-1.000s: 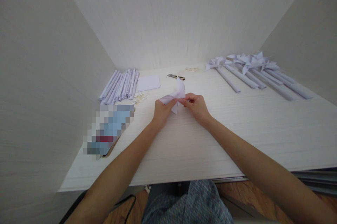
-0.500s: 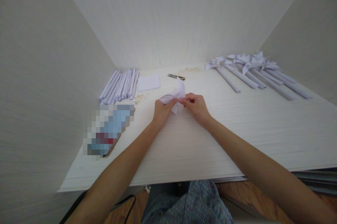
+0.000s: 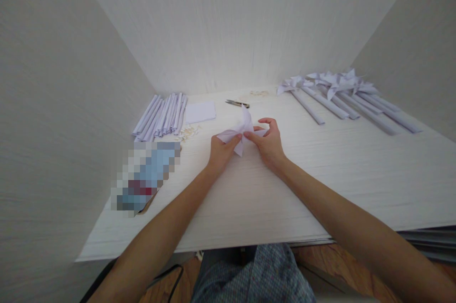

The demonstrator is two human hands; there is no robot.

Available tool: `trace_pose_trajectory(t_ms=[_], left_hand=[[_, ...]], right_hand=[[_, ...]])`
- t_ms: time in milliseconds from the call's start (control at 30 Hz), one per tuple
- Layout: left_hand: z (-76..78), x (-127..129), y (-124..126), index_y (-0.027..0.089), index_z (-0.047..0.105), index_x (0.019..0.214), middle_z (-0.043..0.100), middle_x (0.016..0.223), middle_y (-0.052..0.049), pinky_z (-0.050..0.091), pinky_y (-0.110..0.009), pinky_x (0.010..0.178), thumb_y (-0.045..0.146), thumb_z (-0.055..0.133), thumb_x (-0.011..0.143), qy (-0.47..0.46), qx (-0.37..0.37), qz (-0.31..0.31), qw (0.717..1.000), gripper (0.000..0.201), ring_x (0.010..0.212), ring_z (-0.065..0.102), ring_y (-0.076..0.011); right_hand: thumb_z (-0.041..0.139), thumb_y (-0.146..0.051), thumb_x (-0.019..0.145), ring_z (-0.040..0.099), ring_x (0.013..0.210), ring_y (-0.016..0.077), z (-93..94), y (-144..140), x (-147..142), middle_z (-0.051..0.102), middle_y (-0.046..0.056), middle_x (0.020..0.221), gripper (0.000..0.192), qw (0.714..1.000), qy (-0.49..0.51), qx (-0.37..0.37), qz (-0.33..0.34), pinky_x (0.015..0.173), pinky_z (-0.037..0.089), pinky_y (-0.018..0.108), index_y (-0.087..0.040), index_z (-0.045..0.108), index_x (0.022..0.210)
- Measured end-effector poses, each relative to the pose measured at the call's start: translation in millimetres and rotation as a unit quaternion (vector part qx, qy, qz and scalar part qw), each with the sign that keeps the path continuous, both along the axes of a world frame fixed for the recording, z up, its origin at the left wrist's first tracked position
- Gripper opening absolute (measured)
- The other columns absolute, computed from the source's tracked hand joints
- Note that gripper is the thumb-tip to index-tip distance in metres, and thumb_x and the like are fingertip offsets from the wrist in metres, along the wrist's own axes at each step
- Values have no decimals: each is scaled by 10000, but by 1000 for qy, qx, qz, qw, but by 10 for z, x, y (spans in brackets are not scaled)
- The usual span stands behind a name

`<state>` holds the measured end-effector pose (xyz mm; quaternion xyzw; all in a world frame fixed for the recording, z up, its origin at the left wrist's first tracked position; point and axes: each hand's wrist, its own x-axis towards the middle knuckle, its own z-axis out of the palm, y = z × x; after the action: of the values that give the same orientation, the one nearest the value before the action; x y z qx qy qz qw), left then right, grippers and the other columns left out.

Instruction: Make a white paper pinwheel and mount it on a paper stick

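Your left hand (image 3: 221,152): clamped on the paper pinwheel (image 3: 245,121), thumb near its centre, other fingers hidden. Pinwheel: between your thumbs, at the table (image 3: 242,208). Your right hand (image 3: 271,147): thumb against the centre, index finger lifted apart.

"What sort of place are you sitting in?"
"A booth-like desk space, home or office unclear: pale panels (image 3: 249,32) wall in your white table (image 3: 245,203) on three sides, above a wood-look floor (image 3: 342,260)."
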<state>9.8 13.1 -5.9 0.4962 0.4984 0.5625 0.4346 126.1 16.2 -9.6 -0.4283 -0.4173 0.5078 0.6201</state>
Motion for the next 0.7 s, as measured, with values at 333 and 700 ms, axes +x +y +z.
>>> trace_pose_trajectory(t_ms=[333,700], left_hand=[[112,-118,73,140,659,606,620,572,-8,407,-224,515,281,685,519,-70,-112,-116,985,168,522,528,-103],[107,-134,46,146,658,580,570,514,33,323,-192,462,235,593,581,93,-113,-152,977,109,489,487,-87]], right_hand=[[719,-214,451,549,505,105,57,94,198,586,-86,634,585,996,-42,-22,73,526,421,248,-242,339,894],[690,-174,458,539,483,101,90,65,222,569,-87,632,614,984,-110,-33,133,484,422,238,-231,352,967]])
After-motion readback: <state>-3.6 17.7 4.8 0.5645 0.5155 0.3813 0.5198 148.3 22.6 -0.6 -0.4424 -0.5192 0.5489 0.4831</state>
